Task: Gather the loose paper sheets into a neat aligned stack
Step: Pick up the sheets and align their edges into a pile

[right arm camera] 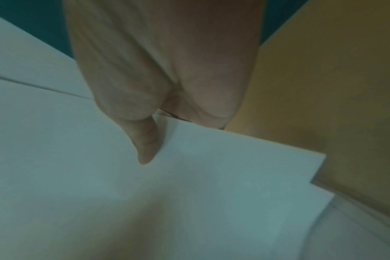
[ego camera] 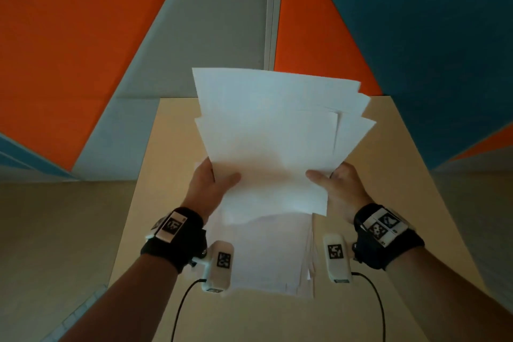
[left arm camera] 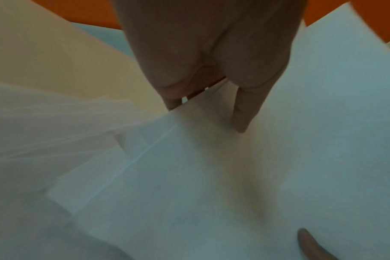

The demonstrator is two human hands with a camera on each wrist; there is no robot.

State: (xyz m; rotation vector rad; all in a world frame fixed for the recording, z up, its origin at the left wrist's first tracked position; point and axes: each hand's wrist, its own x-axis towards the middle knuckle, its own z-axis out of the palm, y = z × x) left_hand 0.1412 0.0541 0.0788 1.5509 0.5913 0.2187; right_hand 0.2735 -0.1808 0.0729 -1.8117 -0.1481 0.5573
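Both hands raised over a tan table [ego camera: 172, 147], gripping a bundle of white paper sheets [ego camera: 277, 133] from opposite sides; left hand [ego camera: 206, 184] clamped on the bundle's left edge, thumb [ego camera: 229, 178] lying flat across the front sheet, remaining fingers hidden behind the paper; right hand [ego camera: 340, 184] mirrored on the right edge, thumb [ego camera: 316, 175] pressed on the front, other fingers out of sight behind. Held bundle lifted off the table, tilted away from the wearer, far corners fanned and stepped, edges uneven. Beneath it, flat on the table between the 2 forearms, more white sheets [ego camera: 266, 255], right edges loosely staggered. In the left wrist view, thumb [left arm camera: 245, 109] down on the paper [left arm camera: 234, 176], more staggered sheets blurred at the left; in the right wrist view, thumb [right arm camera: 147, 140] likewise pinning the paper [right arm camera: 189, 184], table [right arm camera: 334, 88] beyond. Black straps with printed markers on both wrists [ego camera: 177, 233]; orange, grey and blue wall panels [ego camera: 69, 36] behind.
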